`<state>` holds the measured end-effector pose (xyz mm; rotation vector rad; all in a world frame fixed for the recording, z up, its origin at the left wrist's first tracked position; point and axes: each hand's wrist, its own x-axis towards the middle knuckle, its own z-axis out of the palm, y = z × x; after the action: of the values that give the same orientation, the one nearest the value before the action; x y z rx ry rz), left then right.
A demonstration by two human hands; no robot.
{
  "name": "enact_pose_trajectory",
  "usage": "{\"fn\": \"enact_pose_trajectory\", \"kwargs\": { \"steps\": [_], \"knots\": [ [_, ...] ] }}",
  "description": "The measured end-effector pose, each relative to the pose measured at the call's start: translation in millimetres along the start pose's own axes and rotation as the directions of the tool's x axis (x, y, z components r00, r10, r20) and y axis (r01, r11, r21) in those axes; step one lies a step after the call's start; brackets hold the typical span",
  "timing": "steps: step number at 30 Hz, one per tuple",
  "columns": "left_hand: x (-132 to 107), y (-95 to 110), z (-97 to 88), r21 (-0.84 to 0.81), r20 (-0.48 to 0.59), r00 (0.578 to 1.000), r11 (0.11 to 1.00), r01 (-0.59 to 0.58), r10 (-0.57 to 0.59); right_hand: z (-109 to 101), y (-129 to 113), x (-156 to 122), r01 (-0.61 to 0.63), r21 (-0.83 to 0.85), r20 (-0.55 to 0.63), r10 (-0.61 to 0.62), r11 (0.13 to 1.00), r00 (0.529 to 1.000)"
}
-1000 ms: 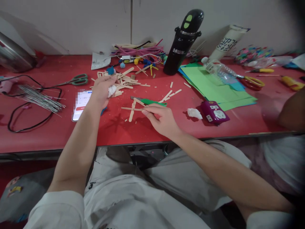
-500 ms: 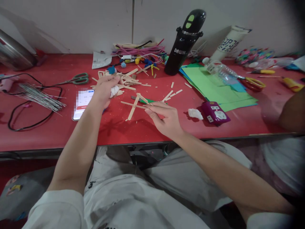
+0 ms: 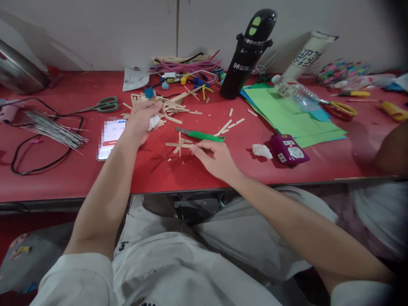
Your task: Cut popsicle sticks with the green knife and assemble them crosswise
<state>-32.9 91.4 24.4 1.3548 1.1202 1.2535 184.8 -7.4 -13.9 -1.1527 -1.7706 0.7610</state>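
Observation:
Between the thumb and fingers of my right hand is one end of a small frame of joined craft sticks, held over the near middle of the table. Its sticks cross each other. Just beyond it a green box cutter lies flat, blade end to the left. My left hand reaches to the near side of a loose heap of craft sticks. Its fingers are curled round a crumpled white tissue, which shows at the palm side.
Left of my left arm are a lit phone, scissors and metal wires. A black bottle stands at the back, near green paper sheets. A purple power socket sits right of my hand. Another person's arm rests far right.
My right hand has turned the craft-stick frame, so it now shows more edge-on and lower. The box cutter behind it is uncovered. My left hand stays nearly still.

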Motion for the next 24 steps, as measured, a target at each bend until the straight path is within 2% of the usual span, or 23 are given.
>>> {"fn": "enact_pose_trajectory", "kwargs": {
  "steps": [9,24],
  "knots": [
    [0.4,-2.0,1.0,-0.020,-0.044,0.999,1.000,0.023,-0.024,2.7,-1.9,3.4,0.130,-0.115,-0.009,-0.132,0.985,0.991],
    [-1.1,-2.3,3.7,-0.011,-0.026,1.000,1.000,0.014,-0.014,2.6,1.4,5.1,0.125,-0.153,0.016,-0.124,0.980,0.992]
  ]
}}
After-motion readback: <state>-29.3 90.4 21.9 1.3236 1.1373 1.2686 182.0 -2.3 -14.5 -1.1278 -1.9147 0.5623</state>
